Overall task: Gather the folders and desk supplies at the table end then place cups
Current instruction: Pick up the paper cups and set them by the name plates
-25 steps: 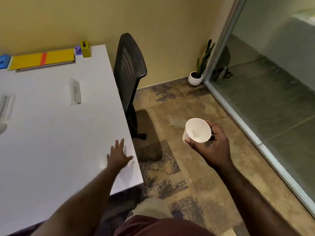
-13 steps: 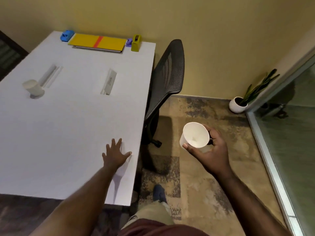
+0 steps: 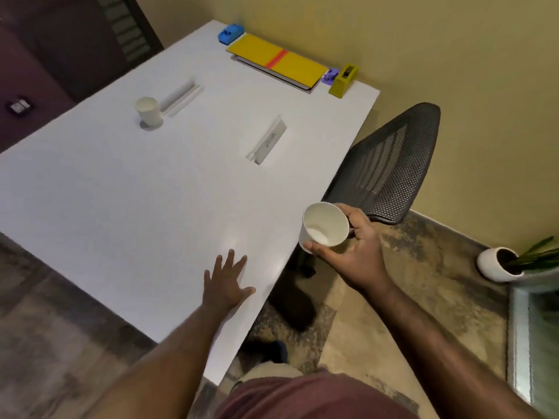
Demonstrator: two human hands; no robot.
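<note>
My right hand grips an empty white paper cup, tilted toward me, just past the right edge of the white table. With its fingers spread, my left hand rests flat on the table near that edge. A second white cup stands upright on the table's far left part. Along the far end lie yellow folders with an orange strip, a blue stapler, a small purple item and a yellow-green tape dispenser.
A black mesh office chair stands at the table's right side, behind the held cup. Two cable slots are set into the tabletop. A white potted plant sits on the floor by a glass partition at the right.
The view has swung left, bringing the whole table and the second cup into sight. My right hand has carried the cup closer to the table's edge. My left hand stays flat on the table.
</note>
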